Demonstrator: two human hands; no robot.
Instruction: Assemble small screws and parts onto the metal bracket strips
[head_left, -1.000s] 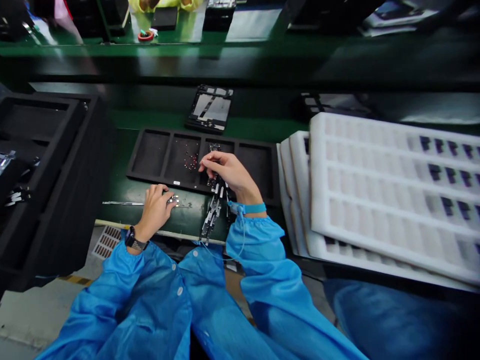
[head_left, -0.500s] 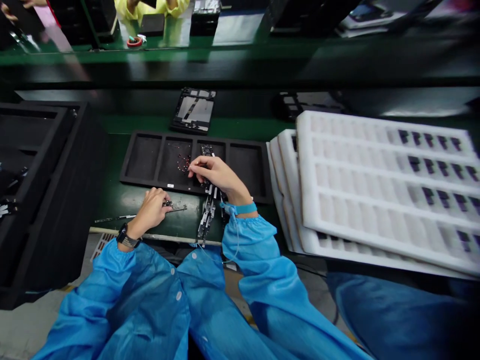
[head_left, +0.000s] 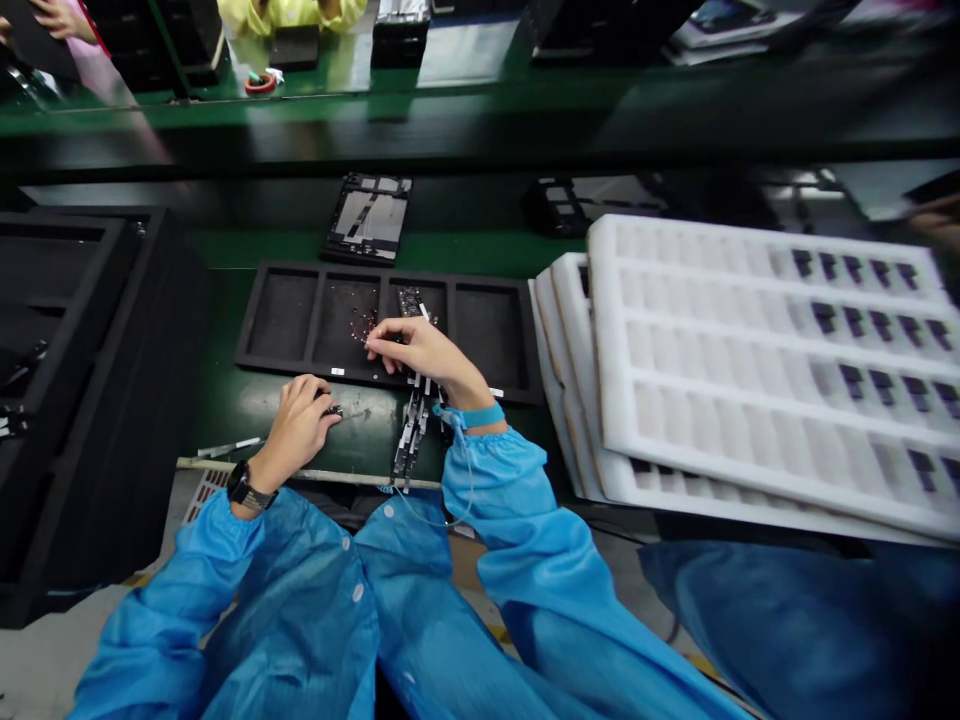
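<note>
My left hand (head_left: 295,425) rests on the green table, fingers curled around a small dark electronic part (head_left: 332,410) that shows only at its tip. My right hand (head_left: 424,352) is over the black foam tray (head_left: 491,325), thumb and forefinger pinched close to scattered tiny red and silver pieces (head_left: 362,322) in the second compartment. Whatever the pinch holds is too small to make out. Partly behind the right hand, a circuit board (head_left: 409,300) lies in the third compartment. A row of narrow electronic parts (head_left: 410,435) runs from the tray toward my lap.
Black foam trays (head_left: 161,330) are stacked at left; white foam trays (head_left: 615,330) with black parts stand at right. Behind the tray lies a flat device-like stack (head_left: 369,218). A thin pale stick-like item (head_left: 229,447) lies near the front edge. People work across the bench.
My right hand has shifted slightly left over the tiny pieces, still pinched. My left hand stays nearly in place with its small part. The whole view has moved a little.
</note>
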